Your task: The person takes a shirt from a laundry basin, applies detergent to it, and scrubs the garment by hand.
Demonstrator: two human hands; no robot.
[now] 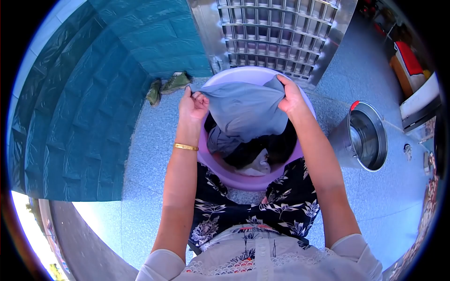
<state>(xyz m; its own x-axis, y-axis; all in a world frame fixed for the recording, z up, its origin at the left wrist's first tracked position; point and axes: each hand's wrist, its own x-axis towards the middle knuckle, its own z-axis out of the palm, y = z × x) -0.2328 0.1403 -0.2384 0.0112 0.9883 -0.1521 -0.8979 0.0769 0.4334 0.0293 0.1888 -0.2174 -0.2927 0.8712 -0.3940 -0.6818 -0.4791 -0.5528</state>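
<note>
A grey-blue cloth garment [248, 110] is stretched between my two hands above a purple basin [234, 181]. My left hand [193, 104] pinches its left corner, past the basin's left rim. At the upper right, my right hand [290, 95] grips the other edge of the garment. The lower part of the cloth hangs into the basin. Inside lie dark clothes [262, 149] and a white piece of cloth [258, 165], apparently in water. Which kind of garment I hold cannot be made out.
A metal bucket [344, 143] with a red grip on its handle stands right of the basin. Green shoes [176, 82] sit by the teal tiled wall [93, 112]. A metal barred door [276, 33] is just behind the basin. Speckled floor [150, 154] surrounds everything.
</note>
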